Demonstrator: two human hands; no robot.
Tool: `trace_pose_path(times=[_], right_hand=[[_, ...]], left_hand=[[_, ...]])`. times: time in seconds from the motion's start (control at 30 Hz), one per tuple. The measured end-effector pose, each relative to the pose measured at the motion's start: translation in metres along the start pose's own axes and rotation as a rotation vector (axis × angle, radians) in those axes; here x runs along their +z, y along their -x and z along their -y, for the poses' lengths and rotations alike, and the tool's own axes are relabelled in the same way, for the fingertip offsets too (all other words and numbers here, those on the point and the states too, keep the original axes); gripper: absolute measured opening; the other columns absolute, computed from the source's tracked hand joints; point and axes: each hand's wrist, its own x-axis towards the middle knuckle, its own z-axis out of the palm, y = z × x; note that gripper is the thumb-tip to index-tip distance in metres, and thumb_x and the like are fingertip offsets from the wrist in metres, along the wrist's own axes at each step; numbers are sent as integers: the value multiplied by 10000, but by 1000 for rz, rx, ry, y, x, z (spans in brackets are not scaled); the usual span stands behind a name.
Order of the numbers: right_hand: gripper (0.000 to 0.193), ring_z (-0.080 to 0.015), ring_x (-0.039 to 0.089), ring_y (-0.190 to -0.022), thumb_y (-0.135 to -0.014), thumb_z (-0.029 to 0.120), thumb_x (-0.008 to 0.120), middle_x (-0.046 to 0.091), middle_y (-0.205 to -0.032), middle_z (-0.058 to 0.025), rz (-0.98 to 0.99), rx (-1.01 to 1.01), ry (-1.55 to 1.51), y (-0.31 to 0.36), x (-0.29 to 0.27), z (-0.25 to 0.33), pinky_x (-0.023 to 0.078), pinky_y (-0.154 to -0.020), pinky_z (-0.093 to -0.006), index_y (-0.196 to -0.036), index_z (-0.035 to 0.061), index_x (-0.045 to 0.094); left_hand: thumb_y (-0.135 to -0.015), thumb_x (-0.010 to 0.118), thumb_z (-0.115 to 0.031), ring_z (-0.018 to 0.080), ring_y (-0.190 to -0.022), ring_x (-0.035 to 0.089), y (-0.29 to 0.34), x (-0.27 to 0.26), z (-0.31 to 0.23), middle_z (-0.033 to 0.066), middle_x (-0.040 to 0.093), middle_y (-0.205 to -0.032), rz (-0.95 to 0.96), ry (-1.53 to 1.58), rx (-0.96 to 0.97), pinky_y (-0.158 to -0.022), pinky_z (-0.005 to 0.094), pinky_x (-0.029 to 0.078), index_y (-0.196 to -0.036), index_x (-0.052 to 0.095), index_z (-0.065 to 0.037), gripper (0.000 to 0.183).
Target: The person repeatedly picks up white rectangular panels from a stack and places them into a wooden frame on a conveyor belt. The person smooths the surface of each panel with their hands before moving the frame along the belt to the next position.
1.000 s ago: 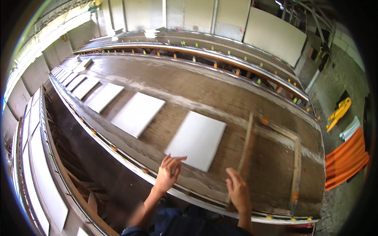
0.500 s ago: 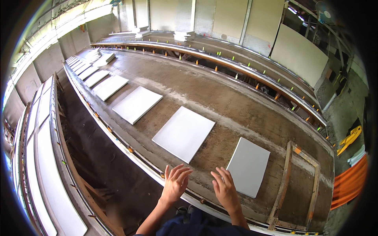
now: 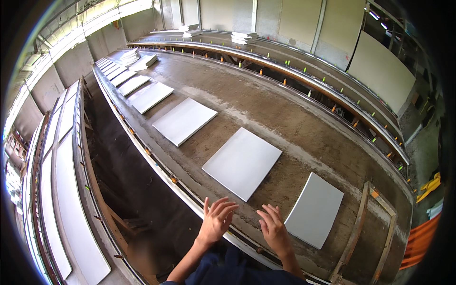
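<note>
My left hand (image 3: 217, 221) hovers over the near edge of a long brown table (image 3: 266, 107), its fingers spread and nothing in them. Just right of it, my right hand (image 3: 274, 227) is also open and empty, slightly bent at the fingers. Nearest to the right hand lies a flat white rectangular panel (image 3: 315, 210); the hand's outer side appears close to its left edge, and I cannot tell whether they touch. Another white panel (image 3: 242, 164) lies beyond both hands, with a third panel (image 3: 185, 121) farther left.
Several more white panels run in a row toward stacked sheets (image 3: 143, 61) at the far end. A wooden frame (image 3: 363, 232) lies at the right. Orange and green pegs line the rail (image 3: 285, 78). Left of a dark gap (image 3: 137, 175) stands another table with long white sheets (image 3: 78, 213).
My view has swung a little left, so the table and panels sit farther right in it. Both hands stay raised and open, now farther left relative to the panels.
</note>
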Motion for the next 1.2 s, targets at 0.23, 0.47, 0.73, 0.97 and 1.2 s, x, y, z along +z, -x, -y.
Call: trace_pose_path(times=[0.23,0.47,0.73,0.97,1.2], right_hand=[[280,-337,540,-1046,-844,63,579,563,-1151,-149,28,9,-105,-53,36,42,424,-951,-434,-1123,38,577],[293,-318,544,-1063,-843,50,573,558,-1174,-132,93,-45,-90,-171,117,119,461,-905,-398,-1136,68,582],[281,-305,520,-1119,-876,85,540,533,-1221,-127,154,-165,-129,-294,208,188,445,-929,-390,-1154,77,580],[289,-311,506,-1143,-861,66,559,520,-1229,-133,170,-182,-188,-332,247,193,447,-942,-393,-1149,78,581],[285,-308,508,-1140,-831,32,575,520,-1226,-125,147,-138,-167,-366,251,176,457,-945,-385,-1111,75,597]], left_hand=[[-825,604,-69,223,-1200,479,-25,-49,105,4,604,-1125,-107,-27,-42,-1059,575,200,-1103,628,-159,293],[-824,589,-47,225,-1202,477,-52,-136,241,4,599,-1135,-154,8,-45,-1065,537,233,-1108,625,-161,308],[-810,580,-16,251,-1158,505,-76,-203,353,38,611,-1110,-167,70,-73,-1018,468,327,-1066,632,-113,279],[-799,580,9,258,-1121,533,-112,-206,398,47,624,-1079,-218,204,-34,-992,459,369,-1038,640,-97,269],[-787,581,18,259,-1127,535,-145,-221,423,52,630,-1052,-189,168,28,-1013,463,356,-1047,639,-103,293]])
